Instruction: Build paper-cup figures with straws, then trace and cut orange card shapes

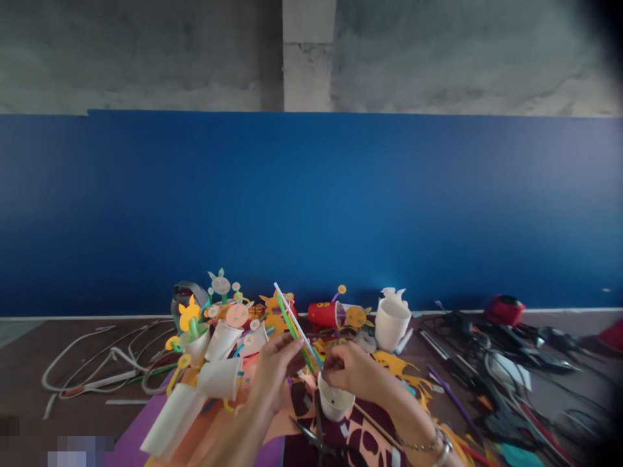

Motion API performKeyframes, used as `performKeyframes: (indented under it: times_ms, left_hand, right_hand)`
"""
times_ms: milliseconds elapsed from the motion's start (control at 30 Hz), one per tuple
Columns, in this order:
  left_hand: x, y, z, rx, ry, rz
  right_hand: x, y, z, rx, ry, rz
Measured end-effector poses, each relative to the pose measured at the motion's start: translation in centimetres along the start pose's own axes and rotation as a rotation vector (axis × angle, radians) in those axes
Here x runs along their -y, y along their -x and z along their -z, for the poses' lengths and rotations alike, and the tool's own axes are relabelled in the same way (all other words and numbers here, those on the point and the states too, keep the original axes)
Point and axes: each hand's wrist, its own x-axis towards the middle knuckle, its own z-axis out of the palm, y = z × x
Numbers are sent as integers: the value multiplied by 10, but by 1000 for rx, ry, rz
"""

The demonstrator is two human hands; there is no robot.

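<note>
While my left fingers (293, 347) grasp the straws (293, 314) and my right fingers (335, 371) curl at the rim of the white cup (337, 410), on what I cannot tell, a sideways pull could tip the cup toward the parted scissors (320, 446) just beside it

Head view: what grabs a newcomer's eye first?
Probably the broad blue band across the full width of the wall. Then, lower centre, the slanting white and green straws between the left hand and right hand, just above a white cup. Left of the hands, a jumble of white cups and cut-out paper faces stands out too.
</note>
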Motion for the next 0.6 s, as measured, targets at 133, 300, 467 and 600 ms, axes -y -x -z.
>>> performKeyframes:
  times_ms: [133, 300, 467, 600]
  left_hand:
    - [2, 2, -1, 1, -52, -14]
    - [-2, 3, 0, -37, -67, -85]
    - [-8, 1, 3, -22, 30, -70]
    - [-5, -2, 4, -32, 127, 6]
  right_hand:
    - [-2, -3, -2, -19, 12, -12]
    - [-16, -1, 0, 63, 76, 0]
    - [-19, 13, 7, 208, 195, -3]
    - [1, 22, 15, 294, 108, 108]
